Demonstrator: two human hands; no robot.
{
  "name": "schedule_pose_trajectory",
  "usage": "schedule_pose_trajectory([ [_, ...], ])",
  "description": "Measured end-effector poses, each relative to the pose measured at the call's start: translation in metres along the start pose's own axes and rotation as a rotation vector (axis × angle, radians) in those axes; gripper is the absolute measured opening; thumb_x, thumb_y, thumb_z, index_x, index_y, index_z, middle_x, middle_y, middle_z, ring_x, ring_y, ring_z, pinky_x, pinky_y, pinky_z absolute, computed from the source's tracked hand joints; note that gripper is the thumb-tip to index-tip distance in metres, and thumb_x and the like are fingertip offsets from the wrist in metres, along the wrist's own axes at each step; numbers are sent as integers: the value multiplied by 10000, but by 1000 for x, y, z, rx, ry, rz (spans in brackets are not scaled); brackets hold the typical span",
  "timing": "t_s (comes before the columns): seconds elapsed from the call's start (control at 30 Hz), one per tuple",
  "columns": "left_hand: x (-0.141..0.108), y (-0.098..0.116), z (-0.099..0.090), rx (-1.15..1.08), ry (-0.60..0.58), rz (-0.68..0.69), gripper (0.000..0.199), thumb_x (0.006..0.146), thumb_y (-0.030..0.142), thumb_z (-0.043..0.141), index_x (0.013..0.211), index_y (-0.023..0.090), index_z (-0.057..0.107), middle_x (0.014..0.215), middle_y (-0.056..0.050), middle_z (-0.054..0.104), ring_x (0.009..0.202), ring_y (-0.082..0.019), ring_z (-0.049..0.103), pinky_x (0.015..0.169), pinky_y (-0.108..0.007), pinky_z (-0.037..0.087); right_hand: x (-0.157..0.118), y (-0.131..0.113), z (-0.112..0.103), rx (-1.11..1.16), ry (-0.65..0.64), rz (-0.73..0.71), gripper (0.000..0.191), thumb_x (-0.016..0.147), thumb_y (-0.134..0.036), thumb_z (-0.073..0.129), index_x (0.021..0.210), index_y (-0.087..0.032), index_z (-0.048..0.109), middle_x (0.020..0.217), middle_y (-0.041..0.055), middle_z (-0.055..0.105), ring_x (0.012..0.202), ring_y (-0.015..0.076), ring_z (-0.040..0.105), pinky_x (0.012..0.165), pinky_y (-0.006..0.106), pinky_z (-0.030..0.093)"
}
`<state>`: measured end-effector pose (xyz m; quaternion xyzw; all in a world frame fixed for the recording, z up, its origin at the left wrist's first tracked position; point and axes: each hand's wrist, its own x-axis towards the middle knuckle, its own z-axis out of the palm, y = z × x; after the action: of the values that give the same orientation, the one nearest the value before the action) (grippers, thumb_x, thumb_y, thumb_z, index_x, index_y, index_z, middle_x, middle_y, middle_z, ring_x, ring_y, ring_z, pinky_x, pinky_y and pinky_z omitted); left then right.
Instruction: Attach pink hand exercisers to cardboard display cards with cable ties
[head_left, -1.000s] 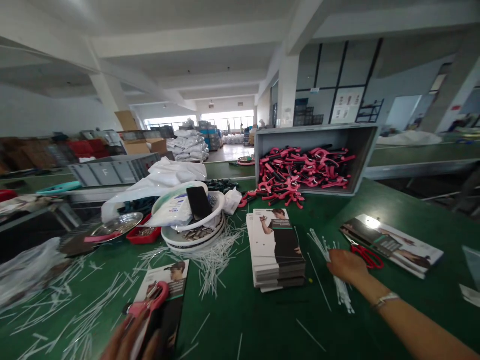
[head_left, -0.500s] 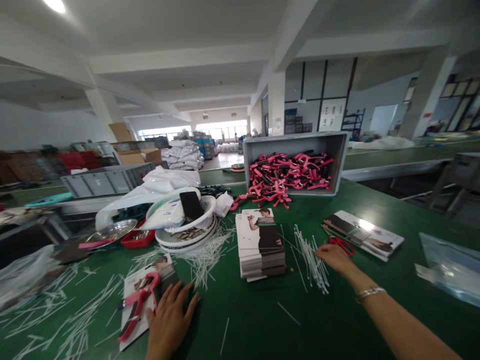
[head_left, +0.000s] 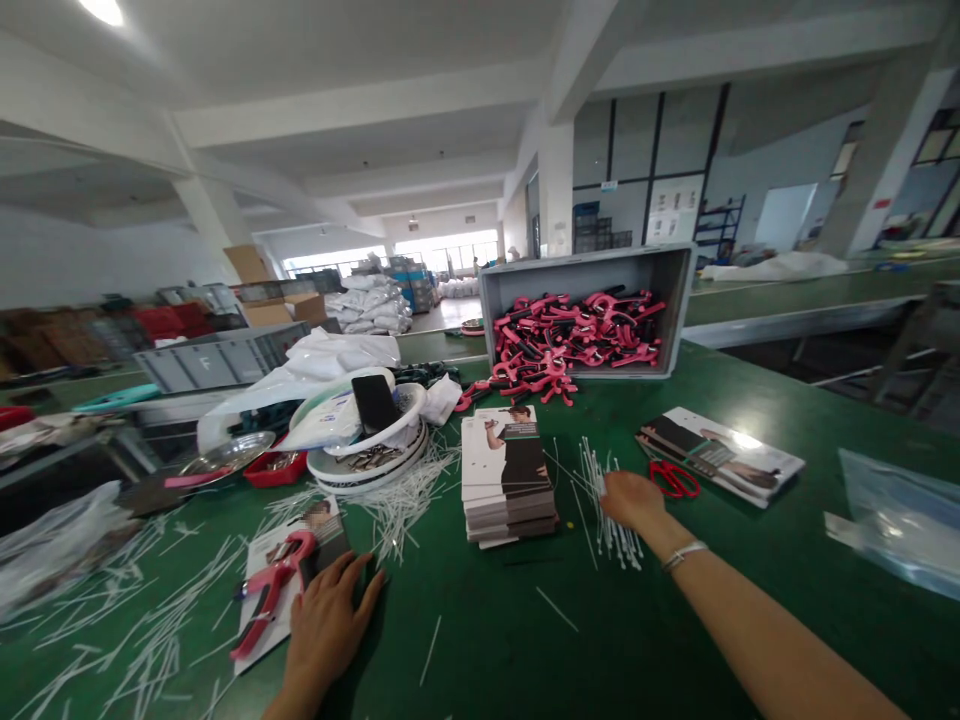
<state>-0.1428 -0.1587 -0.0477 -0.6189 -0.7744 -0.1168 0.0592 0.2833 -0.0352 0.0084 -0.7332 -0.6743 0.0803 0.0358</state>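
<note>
My left hand point(head_left: 330, 615) rests flat with spread fingers on the right edge of a printed card point(head_left: 264, 540). On that card lies a pink-and-black plier-like tool point(head_left: 271, 590), beside my thumb. Over to the right, my right hand point(head_left: 634, 500) has its fingers bunched together on a bundle of white cable ties point(head_left: 619, 545); its fingertips are partly hidden. Between my hands stands a stack of printed cards point(head_left: 499, 470). Red-handled scissors point(head_left: 675, 480) lie just right of my right hand.
A grey crate point(head_left: 686, 300) tipped on its side holds many pink tools point(head_left: 577, 330), some spilling out. White baskets point(head_left: 405, 425) carry a phone point(head_left: 375, 403). Loose cable ties point(head_left: 161, 620) scatter at left. More cards point(head_left: 724, 455) and a plastic bag point(head_left: 900, 520) lie at right.
My right hand has moved slightly left, further over the cable-tie bundle. My left hand stays on the card. The whole view has shifted a little.
</note>
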Motion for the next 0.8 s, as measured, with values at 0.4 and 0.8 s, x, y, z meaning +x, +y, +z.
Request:
schedule_pose_trajectory([
  [0.4, 0, 2, 5, 13, 68, -65, 462, 800, 499, 386, 1137, 290, 624, 1311, -68, 534, 1252, -338, 403, 1004, -645, 222, 6, 26, -1, 272, 77, -142, 260, 852, -237, 380, 730, -189, 604, 784, 67, 680, 792, 209, 632, 711, 299, 437],
  [0.8, 147, 169, -42, -750, -252, -13, 764, 629, 625, 620, 1216, 143, 540, 1215, -140, 601, 1026, -265, 594, 854, -327, 438, 5, -19, -31, 1180, -179, -160, 403, 708, -582, 523, 707, -179, 522, 412, -71, 420, 381, 60, 293, 414, 210, 179],
])
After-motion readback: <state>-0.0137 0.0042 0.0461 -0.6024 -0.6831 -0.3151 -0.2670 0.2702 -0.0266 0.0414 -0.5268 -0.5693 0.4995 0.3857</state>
